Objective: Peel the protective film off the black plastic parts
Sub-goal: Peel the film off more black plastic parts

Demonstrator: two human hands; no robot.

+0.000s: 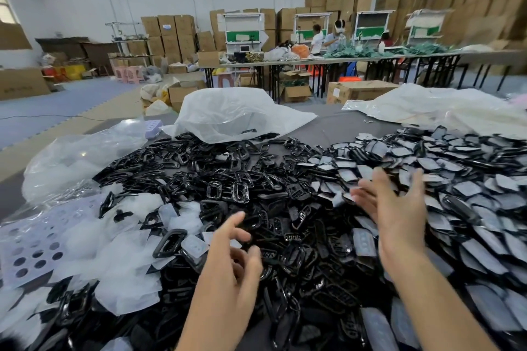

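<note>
A wide heap of glossy black plastic parts covers the middle of the table. To the right lies a second heap of black parts with whitish film on them. Peeled translucent films pile up at the left. My left hand hovers over the near middle of the black heap, fingers loosely curled and apart, nothing in it. My right hand is raised over the border between the two heaps, fingers spread, blurred, holding nothing.
A large white plastic bag lies at the table's far side, another white sheet at the far right, a clear bag at the far left. A perforated lilac sheet lies at left. People work at distant tables among cardboard boxes.
</note>
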